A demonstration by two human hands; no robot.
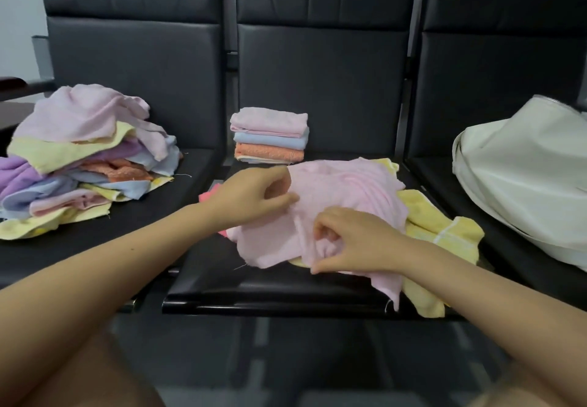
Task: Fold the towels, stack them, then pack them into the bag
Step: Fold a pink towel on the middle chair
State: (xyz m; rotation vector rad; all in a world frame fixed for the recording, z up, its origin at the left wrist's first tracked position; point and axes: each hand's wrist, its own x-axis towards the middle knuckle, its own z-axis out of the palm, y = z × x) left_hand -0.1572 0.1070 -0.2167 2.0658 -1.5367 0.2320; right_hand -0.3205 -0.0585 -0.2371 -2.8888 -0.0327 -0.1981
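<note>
An unfolded heap of towels waits on the left seat; a folded stack sits mid-bench. The left hand and right hand each pinch the rumpled pink towel. The white bag lies at right. Uneven pinches could skew the fold.
</note>
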